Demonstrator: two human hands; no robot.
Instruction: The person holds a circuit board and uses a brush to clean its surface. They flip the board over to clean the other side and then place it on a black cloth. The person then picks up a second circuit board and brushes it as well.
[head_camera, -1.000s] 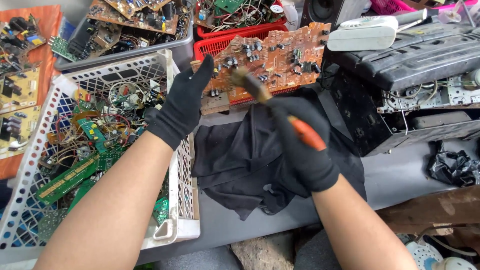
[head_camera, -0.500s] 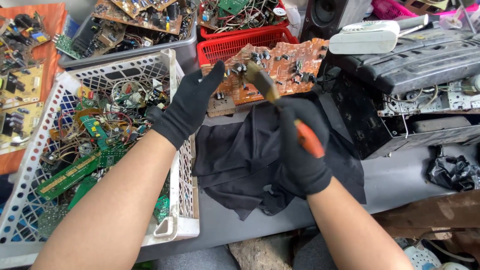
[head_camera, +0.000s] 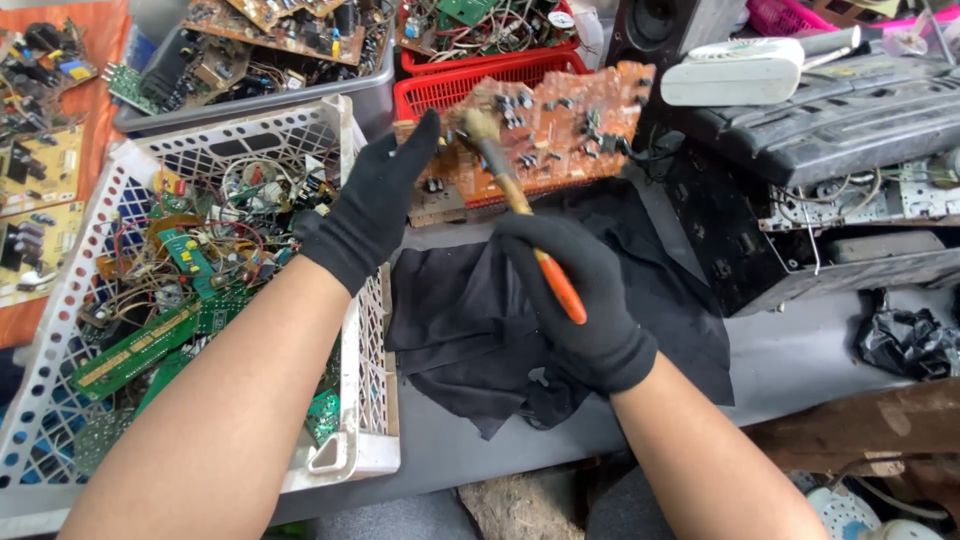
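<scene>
Upper centre of the frame, the gloved left hand (head_camera: 372, 215) grips the brown circuit board (head_camera: 540, 135) by its edge. The right hand (head_camera: 580, 300) is closed around a brush (head_camera: 515, 195), bristles touching the board, above a black cloth (head_camera: 470, 320).

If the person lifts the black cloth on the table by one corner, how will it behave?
The black cloth lies in soft folds, so it would probably hang limp and drape. It looks thin, so likely light. Pushed, it would probably bunch up on the grey table rather than slide flat.
</scene>
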